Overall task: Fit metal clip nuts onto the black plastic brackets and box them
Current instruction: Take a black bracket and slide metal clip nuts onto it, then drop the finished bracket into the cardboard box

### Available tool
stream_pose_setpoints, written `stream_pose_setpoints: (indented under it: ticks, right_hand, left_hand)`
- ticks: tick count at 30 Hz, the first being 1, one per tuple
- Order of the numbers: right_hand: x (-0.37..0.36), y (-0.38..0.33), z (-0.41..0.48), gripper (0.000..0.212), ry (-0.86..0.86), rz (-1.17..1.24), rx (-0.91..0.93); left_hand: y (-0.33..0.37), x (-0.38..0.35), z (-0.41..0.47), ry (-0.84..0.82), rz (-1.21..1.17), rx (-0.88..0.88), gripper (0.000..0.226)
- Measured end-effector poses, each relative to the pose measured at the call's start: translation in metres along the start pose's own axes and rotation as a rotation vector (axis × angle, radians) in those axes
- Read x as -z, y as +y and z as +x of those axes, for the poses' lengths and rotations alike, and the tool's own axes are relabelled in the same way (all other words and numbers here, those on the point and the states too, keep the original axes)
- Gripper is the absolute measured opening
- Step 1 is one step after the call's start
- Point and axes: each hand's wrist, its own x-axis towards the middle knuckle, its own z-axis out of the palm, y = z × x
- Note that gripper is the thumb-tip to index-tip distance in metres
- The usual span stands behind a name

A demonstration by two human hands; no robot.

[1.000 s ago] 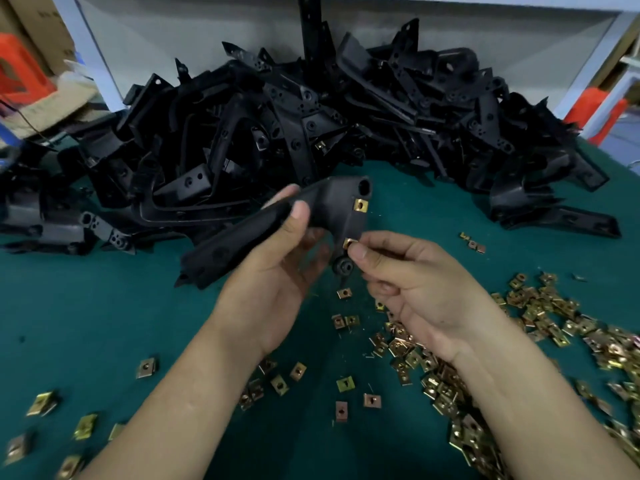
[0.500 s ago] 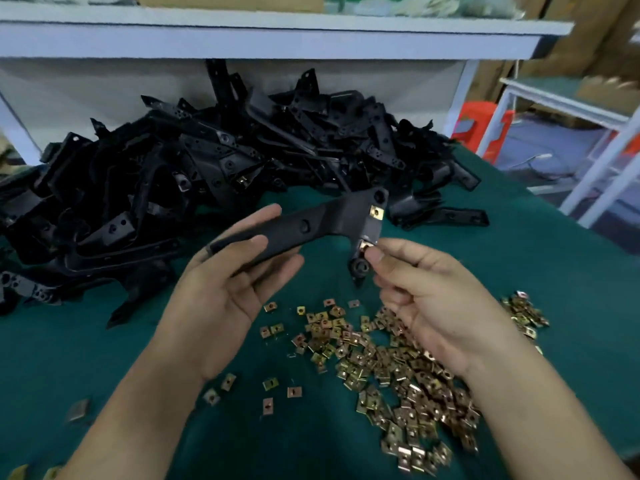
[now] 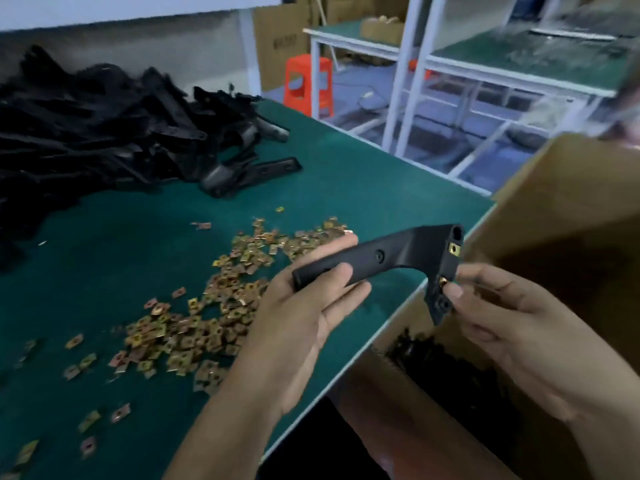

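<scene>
Bracket (image 3: 381,254) at 3 o'clock over box (image 3: 554,202), left hand (image 3: 304,317) gripping its long arm, right hand (image 3: 502,313) pinching short leg

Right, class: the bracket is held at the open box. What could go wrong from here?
The lower clip under the right hand's thumb may not be seated; boxed like that, it could slip off the bracket.
The left hand grips only the bracket's far end, so it might tip or miss the box.
Its forearm crosses the loose clips and could sweep some off the table.
</scene>
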Motion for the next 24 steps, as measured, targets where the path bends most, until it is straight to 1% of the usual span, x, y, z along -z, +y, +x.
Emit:
stream_pose_setpoints:
  ticks: [1, 2, 4, 6, 8, 10, 12, 14, 15, 17, 19, 21, 24]
  right_hand:
    - [0.012, 0.001, -0.007, 0.022, 0.026, -0.006, -0.002]
    - [0.023, 0.002, -0.014, 0.019, 0.038, -0.015, -0.003]
    - [0.043, 0.003, -0.026, 0.024, 0.068, -0.021, 0.002]
    - [0.059, 0.006, -0.034, 0.023, 0.150, 0.016, -0.003]
    - [0.075, 0.013, -0.036, 0.020, 0.304, 0.033, -0.017]
    - [0.089, 0.022, -0.034, 0.025, 0.512, 0.019, -0.030]
    - [0.098, 0.029, -0.035, 0.031, 0.702, 0.071, -0.031]
    - [0.100, 0.032, -0.036, 0.025, 0.798, 0.212, -0.052]
    - [0.097, 0.033, -0.036, 0.022, 0.807, 0.318, -0.076]
    - [0.088, 0.034, -0.033, 0.022, 0.765, 0.534, -0.137]
    - [0.073, 0.035, -0.027, 0.024, 0.723, 0.679, -0.213]
    - [0.057, 0.036, -0.020, 0.020, 0.688, 0.758, -0.280]
    - [0.026, 0.036, -0.012, 0.018, 0.592, 0.766, -0.318]
  left_hand:
    - [-0.010, -0.008, 0.004, -0.012, 0.028, 0.030, 0.028]
    - [-0.021, -0.017, 0.008, -0.024, 0.045, 0.068, 0.027]
    - [-0.041, -0.034, 0.016, -0.070, 0.061, 0.142, 0.027]
    - [-0.059, -0.049, 0.023, -0.108, 0.079, 0.194, 0.027]
    - [-0.074, -0.062, 0.030, -0.139, 0.105, 0.234, 0.027]
    - [-0.087, -0.072, 0.036, -0.170, 0.156, 0.281, 0.027]
    - [-0.097, -0.078, 0.040, -0.205, 0.278, 0.330, 0.028]
    - [-0.104, -0.081, 0.040, -0.265, 0.442, 0.368, 0.038]
    - [-0.106, -0.081, 0.038, -0.285, 0.512, 0.387, 0.043]
    - [-0.110, -0.081, 0.034, -0.290, 0.599, 0.415, 0.044]
    - [-0.111, -0.079, 0.029, -0.284, 0.610, 0.439, 0.042]
    - [-0.108, -0.077, 0.024, -0.281, 0.586, 0.434, 0.039]
    - [-0.093, -0.068, 0.016, -0.229, 0.556, 0.374, 0.034]
